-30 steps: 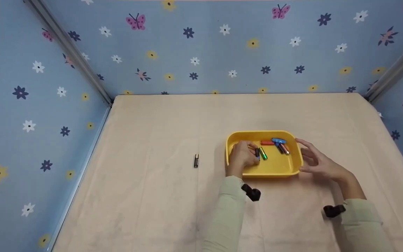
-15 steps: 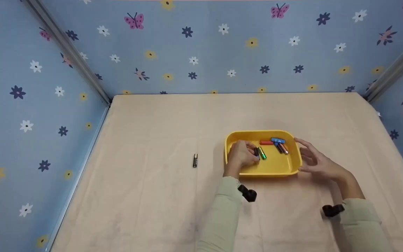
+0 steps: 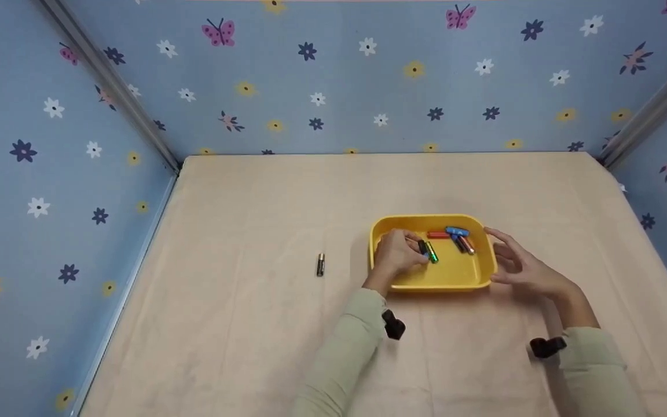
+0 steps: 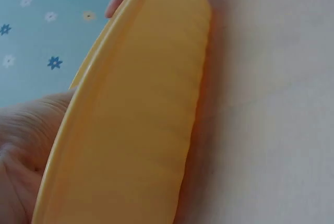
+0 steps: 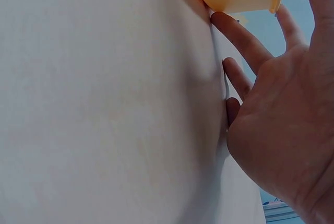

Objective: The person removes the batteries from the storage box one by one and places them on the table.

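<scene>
A yellow tray stands on the cloth-covered table with several batteries inside. My left hand reaches into its left half, finger and thumb pinching a black-and-blue battery. Right beside that battery lies a green battery. Farther right in the tray are a red battery, a blue battery and others grouped together. At the tray's right end, my right hand touches the rim with spread fingers and thumb. The left wrist view shows the tray's outer wall, which hides the left fingers.
One black-and-gold battery lies on the beige tablecloth, left of the tray. Blue flowered panels enclose the table at the back and both sides. Each wrist carries a small black camera.
My left forearm has swung out to the left, while the left fingers and the pinched battery have shifted only slightly. The right hand stays at the rim. The view has drifted a little.
</scene>
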A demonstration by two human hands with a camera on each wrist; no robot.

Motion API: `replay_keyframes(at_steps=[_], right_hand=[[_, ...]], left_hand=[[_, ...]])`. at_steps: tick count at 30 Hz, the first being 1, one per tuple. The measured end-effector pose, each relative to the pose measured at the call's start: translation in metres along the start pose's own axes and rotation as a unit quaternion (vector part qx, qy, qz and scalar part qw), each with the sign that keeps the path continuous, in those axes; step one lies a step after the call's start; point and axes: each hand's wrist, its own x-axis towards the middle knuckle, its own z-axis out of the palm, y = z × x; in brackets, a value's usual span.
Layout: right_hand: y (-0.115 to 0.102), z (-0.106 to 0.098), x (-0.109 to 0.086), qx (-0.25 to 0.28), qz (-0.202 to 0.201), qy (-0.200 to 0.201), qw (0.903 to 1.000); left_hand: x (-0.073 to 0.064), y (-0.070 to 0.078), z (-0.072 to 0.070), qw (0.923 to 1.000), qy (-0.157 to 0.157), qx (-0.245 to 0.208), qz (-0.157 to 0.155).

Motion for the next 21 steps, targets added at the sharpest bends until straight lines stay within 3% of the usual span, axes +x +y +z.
replay_keyframes(at_steps=[6, 9, 14, 18, 21], right_hand=[[-0.001, 0.001, 0.001, 0.003, -0.006, -0.002, 1.0000], [0.000, 0.001, 0.001, 0.004, -0.012, -0.002, 0.9999], [0.001, 0.000, 0.001, 0.002, -0.027, -0.004, 0.9996], [0.001, -0.001, 0.001, 0.005, -0.027, -0.009, 0.9996], [0.001, -0.001, 0.002, 0.011, -0.026, -0.010, 0.9995]], left_hand=[[-0.003, 0.004, -0.003, 0.9988, 0.021, -0.039, -0.019], [-0.005, 0.006, -0.005, 0.9988, 0.022, -0.038, -0.019], [-0.010, 0.010, -0.011, 0.9988, 0.014, 0.032, 0.032], [-0.014, 0.014, -0.017, 0.9928, 0.003, 0.090, 0.079], [-0.016, 0.017, -0.022, 0.9886, -0.002, 0.108, 0.104]])
